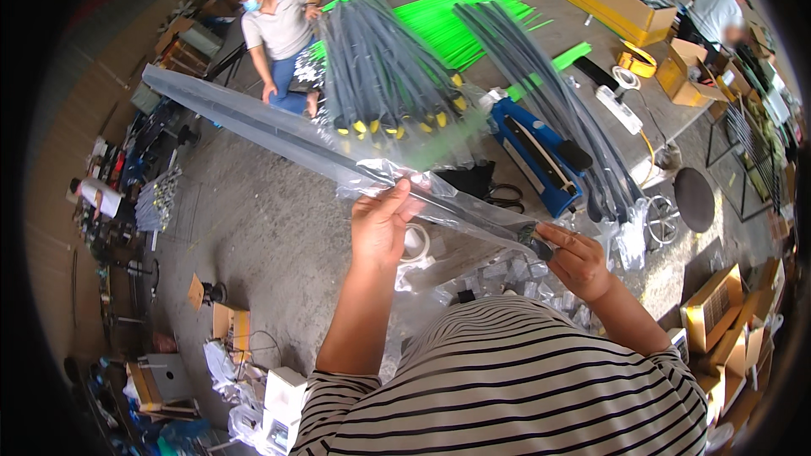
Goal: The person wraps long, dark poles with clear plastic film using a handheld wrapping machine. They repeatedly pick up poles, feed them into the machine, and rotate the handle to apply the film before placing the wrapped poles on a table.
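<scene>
A long, narrow clear plastic bag with a dark strip inside stretches slantwise in front of me, from the upper left down to the right. My left hand pinches it near the middle between thumb and fingers. At its lower right end, my right hand grips the bag by a dark rounded tip. On the table beyond lies a pile of similar bagged dark strips, with yellow bits at their near ends. A blue bag sealer stands right of that pile.
More dark strips lie to the sealer's right, with bright green strips behind. A white power strip and yellow tape roll sit farther right. Scissors lie near the sealer. One person crouches at the far left; a round stool stands right.
</scene>
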`<state>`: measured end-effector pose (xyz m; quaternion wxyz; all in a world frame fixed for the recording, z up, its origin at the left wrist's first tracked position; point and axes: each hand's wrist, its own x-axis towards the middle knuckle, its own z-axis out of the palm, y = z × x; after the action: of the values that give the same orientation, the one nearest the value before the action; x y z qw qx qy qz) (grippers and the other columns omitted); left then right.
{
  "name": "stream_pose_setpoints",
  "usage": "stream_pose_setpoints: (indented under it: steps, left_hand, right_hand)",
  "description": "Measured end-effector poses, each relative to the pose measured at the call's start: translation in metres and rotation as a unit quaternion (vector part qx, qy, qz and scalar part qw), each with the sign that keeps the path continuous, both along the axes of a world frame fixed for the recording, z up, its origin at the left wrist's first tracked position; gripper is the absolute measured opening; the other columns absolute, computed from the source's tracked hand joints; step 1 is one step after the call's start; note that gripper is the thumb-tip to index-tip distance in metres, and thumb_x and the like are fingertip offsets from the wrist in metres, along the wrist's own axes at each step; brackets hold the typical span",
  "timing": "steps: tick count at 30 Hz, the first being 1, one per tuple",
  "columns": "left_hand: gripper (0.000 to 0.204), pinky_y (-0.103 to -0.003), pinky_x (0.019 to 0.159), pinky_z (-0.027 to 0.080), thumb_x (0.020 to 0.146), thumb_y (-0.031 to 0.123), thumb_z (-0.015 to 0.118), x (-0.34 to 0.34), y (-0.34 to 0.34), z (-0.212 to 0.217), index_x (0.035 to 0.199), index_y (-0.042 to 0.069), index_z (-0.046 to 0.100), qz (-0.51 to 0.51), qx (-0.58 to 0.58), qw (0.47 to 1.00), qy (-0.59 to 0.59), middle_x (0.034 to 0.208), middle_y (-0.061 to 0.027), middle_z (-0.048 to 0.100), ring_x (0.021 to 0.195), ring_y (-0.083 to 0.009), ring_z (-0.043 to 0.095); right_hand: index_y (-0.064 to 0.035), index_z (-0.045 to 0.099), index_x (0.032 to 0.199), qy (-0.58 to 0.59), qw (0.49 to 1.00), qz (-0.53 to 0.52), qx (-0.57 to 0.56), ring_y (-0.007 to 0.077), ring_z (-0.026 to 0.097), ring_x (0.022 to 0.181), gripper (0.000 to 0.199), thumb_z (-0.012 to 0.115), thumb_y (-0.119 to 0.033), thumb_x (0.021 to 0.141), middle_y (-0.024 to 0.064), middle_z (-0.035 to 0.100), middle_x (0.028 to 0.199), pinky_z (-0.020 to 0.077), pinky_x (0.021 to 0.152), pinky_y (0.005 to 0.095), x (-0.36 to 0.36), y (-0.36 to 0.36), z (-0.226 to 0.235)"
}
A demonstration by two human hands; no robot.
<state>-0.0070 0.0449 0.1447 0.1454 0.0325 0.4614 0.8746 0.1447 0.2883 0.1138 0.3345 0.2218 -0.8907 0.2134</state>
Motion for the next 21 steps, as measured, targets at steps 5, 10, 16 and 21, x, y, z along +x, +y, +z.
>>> stream_pose_setpoints:
  steps: [5, 10, 16, 21]
  left_hand:
    - [0.027, -0.033, 0.068, 0.052, 0.082, 0.012, 0.058, 0.023, -0.005, 0.014, 0.106, 0.006, 0.046, 0.117, -0.004, 0.992, 0.056, 0.089, -0.013, 0.06, 0.083, -0.023, 0.06]
    - [0.018, -0.038, 0.07, 0.052, 0.084, 0.018, 0.056, 0.028, -0.021, 0.01, 0.096, 0.006, 0.051, 0.141, 0.032, 0.989, 0.022, 0.087, -0.0119, 0.06, 0.084, -0.026, 0.061]
    - [0.011, -0.036, 0.072, 0.049, 0.078, 0.01, 0.062, 0.021, -0.051, 0.002, 0.087, 0.005, 0.06, 0.193, -0.066, 0.979, 0.009, 0.09, -0.0063, 0.062, 0.081, -0.0168, 0.059]
    - [0.012, -0.037, 0.076, 0.049, 0.079, 0.008, 0.059, 0.019, -0.096, -0.006, 0.09, 0.003, 0.059, 0.213, -0.034, 0.976, 0.021, 0.089, -0.0075, 0.061, 0.084, -0.0181, 0.059]
  right_hand:
    - [0.0014, 0.054, 0.061, 0.012, 0.999, 0.029, -0.012, 0.0256, 0.062, 0.085, 0.013, 0.061, 0.003, 0.05, 0.0147, 0.059, 0.103, 0.0516, 0.062, 0.0291, -0.007, -0.01, -0.009]
    - [-0.0008, 0.049, 0.056, 0.006, 0.998, 0.063, -0.024, 0.0248, 0.062, 0.084, 0.014, 0.06, 0.004, 0.05, 0.0153, 0.058, 0.103, 0.0515, 0.061, 0.0287, -0.009, -0.012, -0.01]
    - [-0.0027, 0.048, 0.057, 0.027, 0.999, 0.024, -0.001, 0.0215, 0.062, 0.075, 0.016, 0.063, -0.001, 0.053, 0.0141, 0.058, 0.104, 0.0485, 0.055, 0.0276, -0.017, -0.001, -0.008]
    - [-0.0033, 0.056, 0.07, 0.067, 0.995, -0.075, -0.007, 0.0205, 0.061, 0.07, 0.014, 0.064, -0.001, 0.059, 0.0096, 0.061, 0.089, 0.0473, 0.054, 0.028, -0.011, 0.042, -0.015]
